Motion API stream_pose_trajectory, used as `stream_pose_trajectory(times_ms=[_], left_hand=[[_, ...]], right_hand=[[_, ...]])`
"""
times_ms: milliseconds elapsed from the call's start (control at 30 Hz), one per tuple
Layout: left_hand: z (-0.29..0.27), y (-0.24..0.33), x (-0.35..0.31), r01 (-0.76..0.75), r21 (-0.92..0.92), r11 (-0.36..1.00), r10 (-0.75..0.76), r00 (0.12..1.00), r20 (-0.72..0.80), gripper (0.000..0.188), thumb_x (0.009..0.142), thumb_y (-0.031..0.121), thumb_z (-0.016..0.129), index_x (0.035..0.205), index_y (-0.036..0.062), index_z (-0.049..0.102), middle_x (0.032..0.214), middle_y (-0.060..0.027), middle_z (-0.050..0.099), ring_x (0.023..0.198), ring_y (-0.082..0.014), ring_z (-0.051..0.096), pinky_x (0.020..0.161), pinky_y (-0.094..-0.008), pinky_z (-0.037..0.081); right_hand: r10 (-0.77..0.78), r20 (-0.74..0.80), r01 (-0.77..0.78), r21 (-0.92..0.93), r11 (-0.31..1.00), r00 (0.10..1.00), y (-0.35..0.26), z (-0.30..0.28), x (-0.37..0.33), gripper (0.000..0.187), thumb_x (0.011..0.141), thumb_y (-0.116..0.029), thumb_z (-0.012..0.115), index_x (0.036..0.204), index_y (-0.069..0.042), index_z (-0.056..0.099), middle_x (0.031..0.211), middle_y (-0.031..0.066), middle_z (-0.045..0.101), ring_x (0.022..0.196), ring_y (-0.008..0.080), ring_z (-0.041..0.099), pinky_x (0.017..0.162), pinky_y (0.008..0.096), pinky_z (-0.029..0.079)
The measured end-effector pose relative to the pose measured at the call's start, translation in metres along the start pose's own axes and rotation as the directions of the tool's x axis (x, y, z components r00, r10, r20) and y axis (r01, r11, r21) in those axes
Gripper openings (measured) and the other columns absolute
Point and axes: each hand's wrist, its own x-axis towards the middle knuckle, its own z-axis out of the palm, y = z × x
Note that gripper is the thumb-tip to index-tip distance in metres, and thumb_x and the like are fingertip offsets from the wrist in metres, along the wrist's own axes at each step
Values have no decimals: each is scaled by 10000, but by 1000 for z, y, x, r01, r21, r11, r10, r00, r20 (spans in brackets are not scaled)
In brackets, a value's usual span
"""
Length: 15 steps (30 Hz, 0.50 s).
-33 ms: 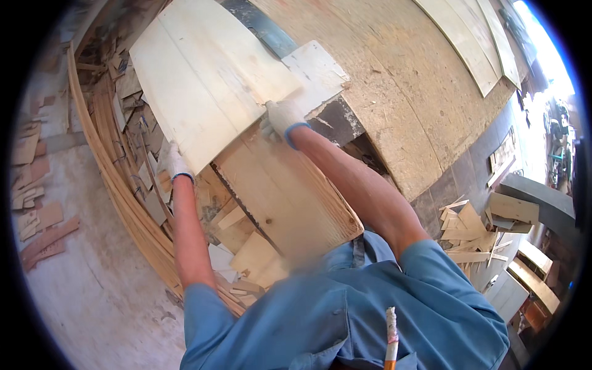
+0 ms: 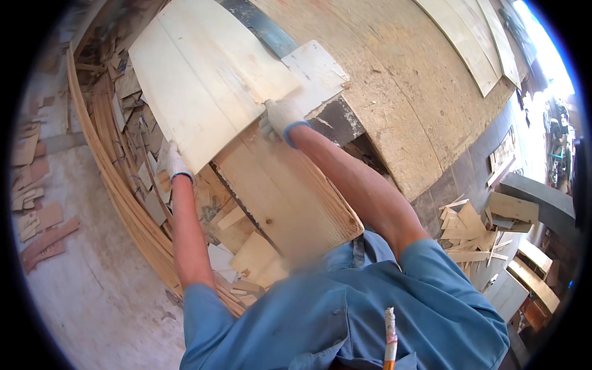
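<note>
A wide pale wooden board (image 2: 200,80) with a seam along its length reaches away from me, tilted across the workbench's left side. My left hand (image 2: 174,161), in a white glove, grips the board's near left corner; some of its fingers are out of sight. At the near right corner, my right hand (image 2: 282,117) holds the edge, its gloved fingers curled. A thicker wooden plank (image 2: 277,191) lies between my forearms, below the board's near edge. Beside my right hand, a whitish plate (image 2: 317,65) is partly covered by the board.
A large worn wooden tabletop (image 2: 394,98) stretches to the right, with long pale boards (image 2: 462,37) at its far end. Long bent strips (image 2: 102,148) border a heap of offcuts (image 2: 253,259) on the left. More scrap wood (image 2: 468,231) is piled at the right.
</note>
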Motion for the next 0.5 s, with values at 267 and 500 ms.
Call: stream_pose_trajectory(times_ms=[267, 500], left_hand=[[34, 33, -10, -39, 98, 994, 43, 998, -39, 464, 971, 359, 553, 1244, -16, 560, 1111, -150, 664, 913, -274, 692, 770, -404, 597], [9, 22, 48, -24, 70, 997, 24, 1000, 9, 501, 955, 397, 579, 1215, -33, 576, 1084, -154, 669, 857, -278, 699, 721, -401, 602]], right_hand=[[18, 12, -19, 104, 994, 1000, -12, 12, 32, 339, 987, -273, 443, 763, -31, 522, 609, 103, 563, 409, 170, 482, 328, 305, 300], [32, 48, -36, 80, 996, 998, -20, 21, 44, 428, 991, -332, 426, 737, -14, 559, 606, 118, 594, 390, 196, 495, 326, 306, 308]])
